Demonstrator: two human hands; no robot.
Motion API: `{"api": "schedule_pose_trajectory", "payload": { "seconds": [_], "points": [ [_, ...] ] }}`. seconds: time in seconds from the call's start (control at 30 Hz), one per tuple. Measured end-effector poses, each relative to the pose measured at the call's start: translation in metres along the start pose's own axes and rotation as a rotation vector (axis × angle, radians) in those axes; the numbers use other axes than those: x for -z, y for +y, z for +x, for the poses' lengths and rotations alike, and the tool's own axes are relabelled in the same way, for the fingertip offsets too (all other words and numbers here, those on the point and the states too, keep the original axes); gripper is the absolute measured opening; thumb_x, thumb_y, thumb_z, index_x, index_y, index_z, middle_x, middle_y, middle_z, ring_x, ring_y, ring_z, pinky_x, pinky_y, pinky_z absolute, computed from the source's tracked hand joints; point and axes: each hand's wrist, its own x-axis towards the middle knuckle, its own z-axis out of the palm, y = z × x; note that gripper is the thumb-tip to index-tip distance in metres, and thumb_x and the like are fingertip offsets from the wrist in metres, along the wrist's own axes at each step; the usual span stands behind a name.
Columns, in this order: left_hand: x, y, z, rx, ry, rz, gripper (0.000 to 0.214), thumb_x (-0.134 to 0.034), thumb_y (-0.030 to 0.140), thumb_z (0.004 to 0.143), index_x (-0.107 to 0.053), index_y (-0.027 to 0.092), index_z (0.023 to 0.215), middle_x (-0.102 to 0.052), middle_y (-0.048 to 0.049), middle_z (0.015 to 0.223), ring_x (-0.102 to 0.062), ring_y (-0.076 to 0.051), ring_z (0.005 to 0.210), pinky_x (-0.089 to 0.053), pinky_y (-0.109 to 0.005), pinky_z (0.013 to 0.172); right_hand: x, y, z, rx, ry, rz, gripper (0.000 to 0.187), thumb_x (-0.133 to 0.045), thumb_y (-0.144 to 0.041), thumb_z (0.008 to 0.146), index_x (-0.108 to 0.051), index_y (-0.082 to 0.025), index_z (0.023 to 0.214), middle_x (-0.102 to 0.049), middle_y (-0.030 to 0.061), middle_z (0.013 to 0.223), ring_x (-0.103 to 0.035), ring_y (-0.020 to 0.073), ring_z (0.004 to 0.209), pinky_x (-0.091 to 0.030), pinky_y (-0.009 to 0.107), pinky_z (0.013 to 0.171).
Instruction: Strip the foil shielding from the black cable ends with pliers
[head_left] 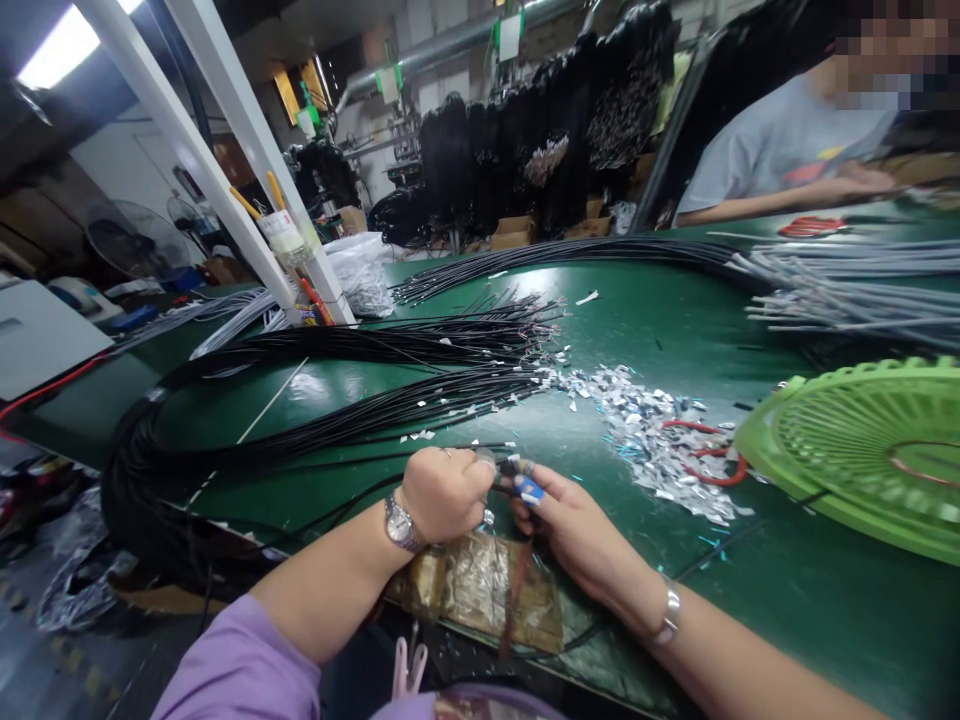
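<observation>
My left hand (444, 492), with a watch on the wrist, is closed in a fist round a black cable (367, 492). Close beside it, my right hand (559, 515) pinches the same cable near its end; blue tape wraps the thumb. What the fingertips do at the cable end is small and partly hidden. Under both hands, a brown taped pad (487, 585) lies at the table's front edge. Just beyond them, a bundle of black cables (390, 410) stretches across the green table (645, 610), ends pointing right.
A pile of silvery scraps (660, 440) lies right of my hands, with red-handled scissors (712, 455) in it. A green fan (862, 450) stands at the right. Grey cables (847, 285) lie behind it, near a co-worker (772, 150). White posts (217, 130) rise at left.
</observation>
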Motion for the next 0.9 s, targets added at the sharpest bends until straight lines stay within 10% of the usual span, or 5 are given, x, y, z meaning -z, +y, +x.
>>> {"api": "schedule_pose_trajectory", "payload": {
  "seconds": [0.4, 0.73, 0.9],
  "points": [
    [-0.003, -0.001, 0.000, -0.003, 0.049, -0.079, 0.012, -0.049, 0.016, 0.065, -0.060, 0.018, 0.070, -0.060, -0.0043, 0.058, -0.055, -0.016, 0.053, -0.032, -0.027, 0.048, -0.002, -0.004, 0.001, -0.121, -0.090, 0.202, 0.035, -0.084, -0.044, 0.055, -0.063, -0.018, 0.066, -0.047, -0.0030, 0.059, -0.034, 0.0089, 0.052, -0.027, 0.022, 0.046],
    [0.005, 0.000, 0.018, 0.869, -0.150, -1.240, 0.040, -0.055, 0.055, 0.078, -0.050, 0.017, 0.067, -0.042, 0.0065, 0.045, -0.031, -0.005, 0.035, -0.026, -0.019, 0.038, 0.007, 0.001, 0.008, -0.296, -0.182, 0.001, 0.035, -0.078, -0.047, 0.060, -0.062, -0.017, 0.068, -0.047, -0.0055, 0.051, -0.028, 0.0055, 0.042, -0.019, 0.019, 0.039],
    [0.008, -0.001, 0.023, 0.928, -0.194, -1.379, 0.049, -0.065, 0.063, 0.066, -0.050, 0.016, 0.066, -0.034, 0.0089, 0.043, -0.025, -0.004, 0.038, -0.020, -0.020, 0.040, 0.021, 0.000, 0.013, 0.136, 0.071, -0.338, 0.027, -0.071, -0.037, 0.066, -0.064, -0.020, 0.087, -0.062, -0.0004, 0.067, -0.056, 0.0148, 0.062, -0.046, 0.026, 0.058]
  ]
}}
